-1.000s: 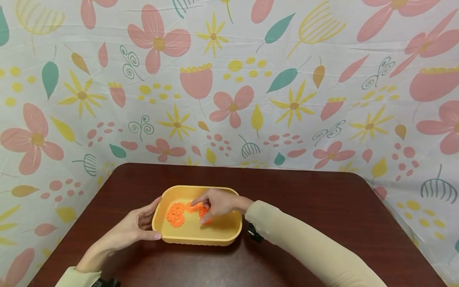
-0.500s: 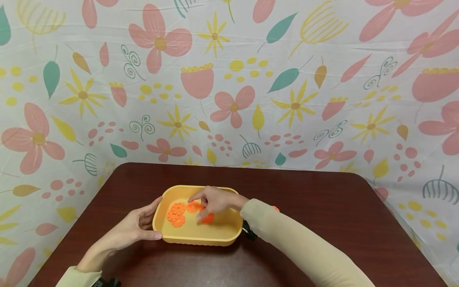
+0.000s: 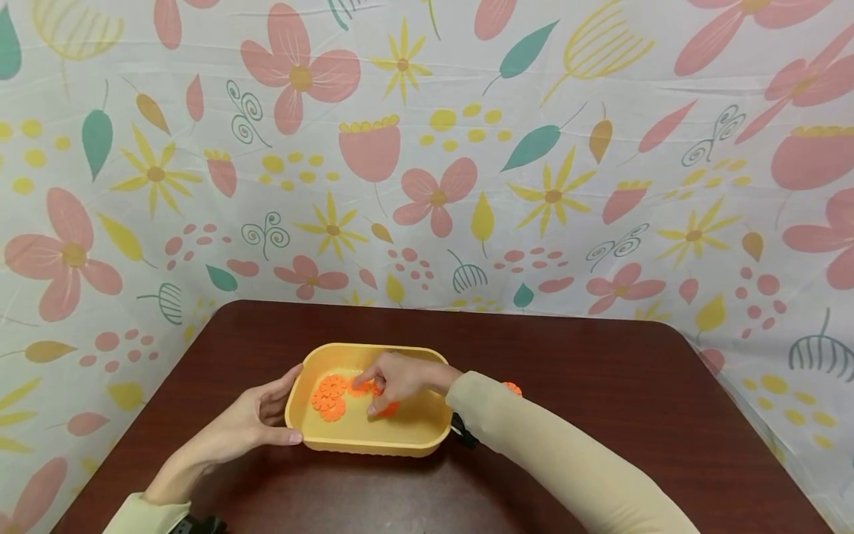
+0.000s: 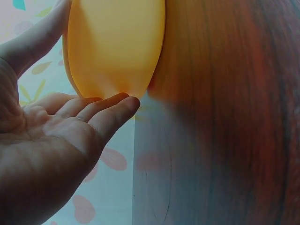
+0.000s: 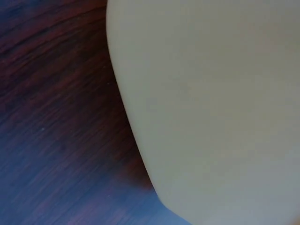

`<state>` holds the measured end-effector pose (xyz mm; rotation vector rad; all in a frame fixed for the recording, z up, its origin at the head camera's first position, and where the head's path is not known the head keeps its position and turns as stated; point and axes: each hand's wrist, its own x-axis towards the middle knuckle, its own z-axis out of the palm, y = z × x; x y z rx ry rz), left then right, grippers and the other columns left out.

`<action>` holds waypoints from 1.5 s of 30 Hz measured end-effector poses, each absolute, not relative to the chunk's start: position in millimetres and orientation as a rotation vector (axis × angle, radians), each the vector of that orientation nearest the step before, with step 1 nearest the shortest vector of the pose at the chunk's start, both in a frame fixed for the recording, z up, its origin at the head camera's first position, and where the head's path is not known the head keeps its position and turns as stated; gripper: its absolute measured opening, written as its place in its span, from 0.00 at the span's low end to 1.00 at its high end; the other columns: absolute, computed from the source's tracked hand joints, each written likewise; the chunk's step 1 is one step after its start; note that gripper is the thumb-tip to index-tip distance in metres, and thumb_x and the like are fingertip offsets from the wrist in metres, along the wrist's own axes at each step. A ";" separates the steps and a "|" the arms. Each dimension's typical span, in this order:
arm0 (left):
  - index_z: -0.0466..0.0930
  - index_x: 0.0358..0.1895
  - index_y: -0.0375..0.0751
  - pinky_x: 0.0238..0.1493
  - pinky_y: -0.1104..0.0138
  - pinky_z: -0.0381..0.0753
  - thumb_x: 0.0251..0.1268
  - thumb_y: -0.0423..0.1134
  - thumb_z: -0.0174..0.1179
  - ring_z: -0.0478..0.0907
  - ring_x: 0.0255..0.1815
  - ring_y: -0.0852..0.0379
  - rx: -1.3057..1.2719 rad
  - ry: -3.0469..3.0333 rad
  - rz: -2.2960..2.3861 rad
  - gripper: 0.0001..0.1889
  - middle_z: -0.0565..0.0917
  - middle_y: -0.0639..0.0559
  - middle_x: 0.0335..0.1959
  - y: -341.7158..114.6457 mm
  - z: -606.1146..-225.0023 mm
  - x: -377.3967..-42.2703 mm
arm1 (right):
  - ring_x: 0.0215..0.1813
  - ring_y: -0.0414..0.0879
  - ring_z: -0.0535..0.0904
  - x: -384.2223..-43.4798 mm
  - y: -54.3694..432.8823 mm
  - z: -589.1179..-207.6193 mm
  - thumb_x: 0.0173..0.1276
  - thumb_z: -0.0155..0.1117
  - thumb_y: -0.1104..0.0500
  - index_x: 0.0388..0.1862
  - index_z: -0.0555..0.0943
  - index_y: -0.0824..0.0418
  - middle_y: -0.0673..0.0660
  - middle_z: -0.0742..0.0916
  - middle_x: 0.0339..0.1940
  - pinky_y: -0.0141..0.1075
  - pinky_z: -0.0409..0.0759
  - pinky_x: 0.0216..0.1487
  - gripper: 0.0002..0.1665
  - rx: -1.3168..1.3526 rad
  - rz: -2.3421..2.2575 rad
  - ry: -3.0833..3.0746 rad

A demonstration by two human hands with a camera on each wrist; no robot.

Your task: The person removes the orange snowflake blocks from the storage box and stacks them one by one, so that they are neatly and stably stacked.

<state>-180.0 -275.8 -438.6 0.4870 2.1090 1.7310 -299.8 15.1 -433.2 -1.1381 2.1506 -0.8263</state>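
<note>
Beyond right sleeve [image 3: 540,437] — orange disc [image 3: 513,388], part-hidden | left grip [image 3: 248,419] spread against tray [image 3: 416,424] | right grip [image 3: 402,377]: can't tell

Orange pieces [image 3: 391,409] part-hidden by right hand [image 3: 399,377], left sleeve [image 3: 145,516] cut off

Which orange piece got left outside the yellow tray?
The orange piece peeking out from behind the right sleeve, on the brown table. The other orange pieces you can see all lie inside the yellow tray.
</note>
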 end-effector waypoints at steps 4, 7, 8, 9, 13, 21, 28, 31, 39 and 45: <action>0.40 0.86 0.33 0.58 0.63 0.82 0.66 0.29 0.72 0.63 0.76 0.27 0.490 2.123 1.724 0.55 0.52 0.26 0.82 -275.6 -437.7 -180.6 | 0.20 0.37 0.56 -300.3 15.3 -432.1 0.63 0.81 0.65 0.66 0.84 0.66 0.45 0.64 0.14 0.28 0.57 0.26 0.32 -1.141 -0.813 2.174; 0.40 0.86 0.33 0.58 0.62 0.83 0.66 0.28 0.72 0.63 0.75 0.26 0.490 2.120 1.725 0.55 0.52 0.26 0.82 -275.6 -437.9 -180.7 | 0.20 0.37 0.58 -301.3 15.8 -431.7 0.63 0.82 0.63 0.70 0.81 0.66 0.45 0.65 0.14 0.28 0.59 0.27 0.36 -1.126 -0.786 2.213; 0.40 0.86 0.33 0.58 0.63 0.83 0.66 0.28 0.72 0.63 0.75 0.27 0.490 2.118 1.727 0.55 0.52 0.26 0.82 -275.6 -438.2 -180.7 | 0.20 0.37 0.58 -301.5 16.1 -431.4 0.63 0.82 0.63 0.70 0.80 0.66 0.45 0.66 0.14 0.28 0.59 0.27 0.36 -1.128 -0.776 2.219; 0.40 0.86 0.33 0.58 0.62 0.83 0.66 0.28 0.72 0.63 0.75 0.26 0.488 2.114 1.728 0.55 0.52 0.26 0.82 -275.5 -438.4 -180.5 | 0.20 0.37 0.59 -301.4 16.5 -431.0 0.64 0.81 0.63 0.71 0.80 0.66 0.44 0.67 0.14 0.28 0.60 0.27 0.37 -1.129 -0.769 2.221; 0.40 0.86 0.33 0.58 0.62 0.82 0.66 0.28 0.72 0.62 0.76 0.27 0.484 2.107 1.733 0.55 0.51 0.26 0.82 -275.1 -439.0 -180.2 | 0.19 0.37 0.58 -300.6 18.5 -430.4 0.64 0.81 0.64 0.69 0.82 0.66 0.44 0.67 0.13 0.28 0.59 0.25 0.34 -1.147 -0.765 2.200; 0.41 0.86 0.33 0.58 0.62 0.83 0.66 0.29 0.73 0.63 0.76 0.27 0.476 2.132 1.720 0.55 0.52 0.27 0.82 -275.2 -437.1 -180.0 | 0.20 0.37 0.57 -300.8 19.6 -430.7 0.63 0.81 0.66 0.65 0.85 0.65 0.46 0.65 0.13 0.28 0.59 0.27 0.31 -1.175 -0.783 2.180; 0.40 0.86 0.32 0.59 0.63 0.82 0.66 0.29 0.72 0.62 0.76 0.27 0.482 2.129 1.720 0.55 0.52 0.27 0.82 -274.9 -438.1 -180.1 | 0.20 0.36 0.57 -299.8 15.5 -436.6 0.61 0.82 0.66 0.65 0.85 0.64 0.44 0.64 0.13 0.27 0.59 0.27 0.31 -1.160 -0.758 2.234; 0.40 0.86 0.32 0.59 0.63 0.82 0.66 0.29 0.72 0.61 0.77 0.27 0.485 2.127 1.720 0.55 0.52 0.27 0.82 -274.9 -438.1 -179.9 | 0.20 0.36 0.58 -297.7 13.9 -437.3 0.59 0.84 0.66 0.60 0.88 0.63 0.44 0.65 0.14 0.27 0.60 0.27 0.28 -1.167 -0.782 2.236; 0.41 0.86 0.33 0.60 0.64 0.81 0.65 0.29 0.73 0.61 0.77 0.28 0.472 2.141 1.717 0.55 0.53 0.28 0.82 -274.8 -437.6 -180.2 | 0.19 0.36 0.57 -292.7 11.9 -437.1 0.54 0.86 0.67 0.54 0.91 0.61 0.44 0.64 0.13 0.27 0.58 0.24 0.26 -1.196 -0.806 2.243; 0.41 0.86 0.33 0.60 0.63 0.81 0.66 0.29 0.73 0.61 0.77 0.27 0.469 2.129 1.724 0.55 0.52 0.28 0.83 -275.0 -438.7 -180.1 | 0.19 0.35 0.58 -293.5 12.1 -438.8 0.54 0.85 0.67 0.54 0.91 0.62 0.43 0.65 0.13 0.26 0.59 0.24 0.26 -1.199 -0.790 2.255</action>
